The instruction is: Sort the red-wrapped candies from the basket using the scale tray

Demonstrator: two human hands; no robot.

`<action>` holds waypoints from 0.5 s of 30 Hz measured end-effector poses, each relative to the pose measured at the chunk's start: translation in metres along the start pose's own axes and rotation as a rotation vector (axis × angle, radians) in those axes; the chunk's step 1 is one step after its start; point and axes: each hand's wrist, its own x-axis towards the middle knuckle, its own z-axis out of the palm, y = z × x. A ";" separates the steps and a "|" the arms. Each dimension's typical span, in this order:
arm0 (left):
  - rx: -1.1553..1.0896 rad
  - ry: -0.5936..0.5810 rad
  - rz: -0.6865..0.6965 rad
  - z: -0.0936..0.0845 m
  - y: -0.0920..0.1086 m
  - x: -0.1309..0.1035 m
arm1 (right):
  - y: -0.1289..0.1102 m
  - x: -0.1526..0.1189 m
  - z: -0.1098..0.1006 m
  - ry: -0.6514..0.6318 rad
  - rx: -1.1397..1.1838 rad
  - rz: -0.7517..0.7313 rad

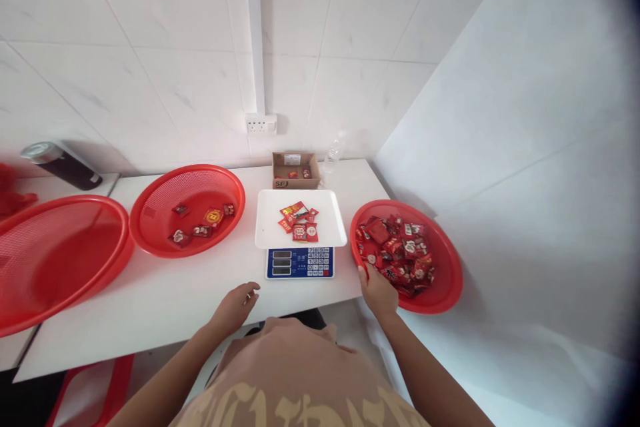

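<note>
My right hand (379, 289) is at the near left rim of a red plastic basket (451, 290), with fingers closed around the rim. Inside it lies a heap of small red packets (397, 250). Just over the front edge of the white table (200, 287), my left hand (236, 307) has its fingers loosely bent and apart, holding nothing. Between the hands stands a digital scale (300, 263) with a blue keypad panel. Several red packets (299, 219) rest on its white tray (270, 217).
Behind the scale sit a small cardboard box (296, 177) holding a few packets and a clear bottle (335, 150). Leftward are a red basket (187, 250) with several packets, another red basket (100, 277), and a dark flask (65, 165). A wall (500, 147) borders the right side.
</note>
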 end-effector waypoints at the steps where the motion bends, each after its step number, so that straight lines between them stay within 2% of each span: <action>1: -0.011 0.006 -0.004 0.000 -0.001 0.000 | 0.000 0.000 0.000 -0.001 0.001 0.001; 4: -0.089 0.062 -0.068 -0.003 -0.007 0.001 | 0.001 -0.001 -0.001 0.003 0.011 -0.012; 6: -0.212 0.123 -0.160 -0.011 -0.011 0.003 | 0.001 -0.001 -0.002 0.003 0.019 -0.019; 10: -0.654 0.259 -0.343 -0.037 -0.017 0.005 | 0.000 -0.003 -0.003 -0.009 0.007 -0.009; 13: -0.979 0.375 -0.430 -0.057 -0.020 0.011 | 0.000 -0.003 -0.001 0.004 -0.015 -0.016; 15: -1.113 0.442 -0.472 -0.070 -0.022 0.018 | 0.000 -0.002 0.001 0.012 -0.024 -0.022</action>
